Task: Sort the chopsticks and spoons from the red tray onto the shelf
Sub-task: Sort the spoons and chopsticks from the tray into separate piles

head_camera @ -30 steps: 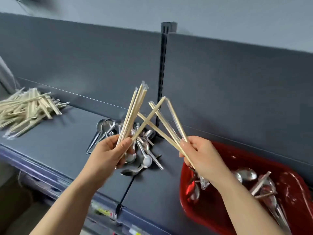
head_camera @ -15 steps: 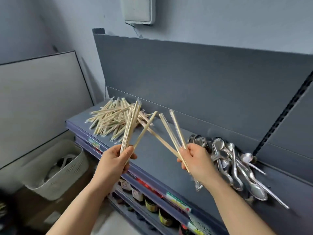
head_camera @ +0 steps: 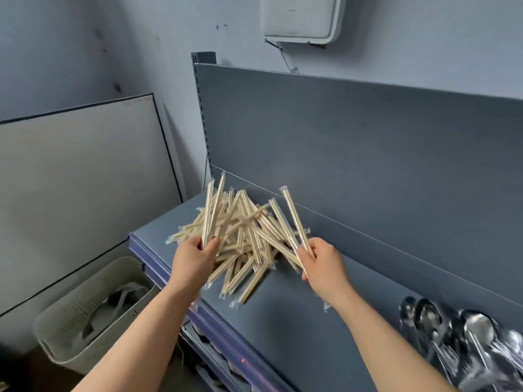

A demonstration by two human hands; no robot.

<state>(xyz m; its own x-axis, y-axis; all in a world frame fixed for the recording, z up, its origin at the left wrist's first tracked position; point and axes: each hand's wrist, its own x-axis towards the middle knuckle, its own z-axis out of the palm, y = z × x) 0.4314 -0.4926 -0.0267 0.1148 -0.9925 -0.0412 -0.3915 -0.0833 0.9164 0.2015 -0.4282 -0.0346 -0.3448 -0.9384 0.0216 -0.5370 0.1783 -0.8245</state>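
Observation:
A heap of wrapped wooden chopsticks (head_camera: 240,236) lies at the left end of the grey shelf (head_camera: 297,321). My left hand (head_camera: 195,258) grips a bundle of wrapped chopsticks (head_camera: 212,210), held upright over the heap's left side. My right hand (head_camera: 322,264) grips several more wrapped chopsticks (head_camera: 291,216), fanned out above the heap's right side. A pile of metal spoons (head_camera: 464,343) lies on the shelf at the lower right. The red tray is out of view.
The shelf's grey back panel (head_camera: 368,165) rises behind the heap. A pale plastic basket (head_camera: 85,315) stands on the floor to the left, beside a white board (head_camera: 85,179). Lower shelves with goods show under the shelf's front edge (head_camera: 215,326).
The view has swung left from the red tray to the chopstick heap. Both hands have carried their chopsticks leftward and now hold them just over the heap.

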